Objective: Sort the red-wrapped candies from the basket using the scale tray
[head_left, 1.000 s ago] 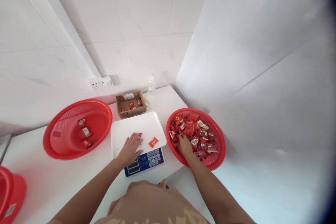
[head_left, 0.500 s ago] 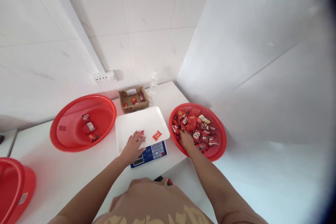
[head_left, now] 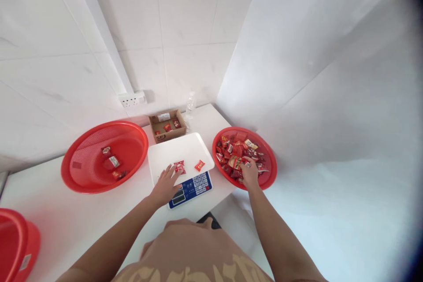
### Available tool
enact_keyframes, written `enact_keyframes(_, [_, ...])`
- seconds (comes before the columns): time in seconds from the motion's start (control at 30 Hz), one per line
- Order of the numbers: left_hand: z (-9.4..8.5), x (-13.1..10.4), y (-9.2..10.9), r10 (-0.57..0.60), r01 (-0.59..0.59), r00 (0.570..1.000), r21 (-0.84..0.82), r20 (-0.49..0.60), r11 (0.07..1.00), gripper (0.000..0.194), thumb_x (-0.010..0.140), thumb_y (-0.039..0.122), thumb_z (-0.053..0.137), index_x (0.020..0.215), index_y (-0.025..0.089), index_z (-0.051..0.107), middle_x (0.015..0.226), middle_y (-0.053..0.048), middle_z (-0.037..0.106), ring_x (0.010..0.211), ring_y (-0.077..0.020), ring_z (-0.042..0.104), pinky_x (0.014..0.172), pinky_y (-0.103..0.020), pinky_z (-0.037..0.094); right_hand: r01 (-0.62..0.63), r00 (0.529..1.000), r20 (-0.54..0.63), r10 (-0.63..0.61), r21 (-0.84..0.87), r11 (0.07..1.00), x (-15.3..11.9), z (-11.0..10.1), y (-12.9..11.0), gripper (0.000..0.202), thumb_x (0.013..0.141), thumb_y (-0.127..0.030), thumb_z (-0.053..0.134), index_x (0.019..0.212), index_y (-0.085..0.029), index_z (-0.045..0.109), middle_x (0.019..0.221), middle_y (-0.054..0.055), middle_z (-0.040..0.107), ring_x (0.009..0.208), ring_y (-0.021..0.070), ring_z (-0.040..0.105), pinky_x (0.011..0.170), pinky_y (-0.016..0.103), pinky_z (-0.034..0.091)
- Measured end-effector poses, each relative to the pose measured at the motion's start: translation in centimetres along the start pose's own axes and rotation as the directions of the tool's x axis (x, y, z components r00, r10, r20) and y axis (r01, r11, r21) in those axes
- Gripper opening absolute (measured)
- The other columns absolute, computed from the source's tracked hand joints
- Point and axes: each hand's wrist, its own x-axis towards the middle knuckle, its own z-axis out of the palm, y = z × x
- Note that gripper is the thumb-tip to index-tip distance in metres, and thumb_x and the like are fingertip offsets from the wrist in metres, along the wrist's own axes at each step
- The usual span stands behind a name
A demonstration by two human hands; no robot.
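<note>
My left hand (head_left: 165, 187) rests with its fingers spread at the near left of the white weighing tray (head_left: 175, 147), holding nothing. Just beyond its fingertips lies a red wrapped snack packet (head_left: 179, 167), and a smaller red packet (head_left: 199, 165) is to the right on the same tray. The tray tops a digital scale (head_left: 198, 186) with a blue keypad panel. At the right, my right hand (head_left: 250, 173) is closed on a red and gold snack packet (head_left: 235, 162) over the red basket (head_left: 271, 172), which holds many similar packets.
Another red basket (head_left: 139, 158) on the left contains several packets. A cardboard box (head_left: 169, 135) with a few packets and a clear plastic bottle (head_left: 191, 103) stand at the back. Part of a third red basket (head_left: 29, 240) shows at the lower left. Walls border the table behind and right.
My right hand has shifted right and come up out of the pile with a red and gold packet. My left hand has drawn back from the packet on the tray, leaving it uncovered.
</note>
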Motion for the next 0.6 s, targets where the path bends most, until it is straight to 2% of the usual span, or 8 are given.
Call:
enact_keyframes(0.1, [0.2,0.1,0.1,-0.001,0.001,1.0,-0.014,0.009,1.0,0.048,0.086,0.031,0.051,0.133,0.023,0.047,0.149,-0.012,0.034,0.14,-0.0311,0.02,0.111,-0.053,0.022,-0.069,0.997,0.038,0.062,0.197,0.978,-0.5,0.1,-1.2,0.056,0.058,-0.028,0.062,0.113,-0.022,0.058,0.094,0.003,0.065,0.073,0.0178,0.062,0.065,0.03,0.051])
enact_keyframes(0.23, [0.1,0.5,0.5,-0.03,0.03,0.999,-0.014,0.034,0.999,0.052,0.085,0.03,0.053,0.135,0.023,0.044,0.151,-0.012,0.029,0.14,-0.032,0.018,0.11,-0.054,0.021,-0.148,0.969,0.244,0.05,0.402,0.904,-1.4,1.4,-2.6,0.063,0.056,-0.027,0.067,0.117,-0.023,0.054,0.086,0.0,0.065,0.074,0.0179,0.064,0.068,0.033,0.053])
enact_keyframes(0.33, [0.2,0.8,0.8,-0.075,0.076,0.996,-0.022,0.04,0.997,0.054,0.083,0.026,0.055,0.136,0.023,0.043,0.152,-0.012,0.026,0.14,-0.0321,0.017,0.111,-0.053,0.021,-0.188,0.926,0.377,0.024,0.404,0.895,-2.4,3.2,-3.6,0.059,0.055,-0.027,0.069,0.112,-0.023,0.056,0.082,-0.001,0.065,0.073,0.017,0.063,0.069,0.033,0.053])
enact_keyframes(0.5, [-0.1,0.7,1.1,-0.11,0.111,0.994,-0.105,0.008,0.988,0.051,0.083,0.026,0.055,0.133,0.021,0.046,0.151,-0.014,0.029,0.14,-0.0327,0.019,0.111,-0.053,0.023,-0.262,0.867,0.497,0.019,0.422,0.868,-4.4,6.3,-5.3,0.054,0.051,-0.022,0.07,0.103,-0.023,0.057,0.081,-0.002,0.065,0.073,0.016,0.062,0.07,0.031,0.051])
enact_keyframes(0.6, [-0.9,1.1,2.0,-0.08,0.064,0.994,-0.202,-0.073,0.977,0.054,0.085,0.03,0.052,0.137,0.021,0.04,0.147,-0.014,0.034,0.137,-0.0296,0.027,0.11,-0.05,0.028,-0.405,0.786,0.614,0.07,0.425,0.81,-6.1,6.9,-6.2,0.052,0.05,-0.022,0.071,0.099,-0.024,0.056,0.078,-0.003,0.065,0.071,0.0158,0.062,0.069,0.031,0.051])
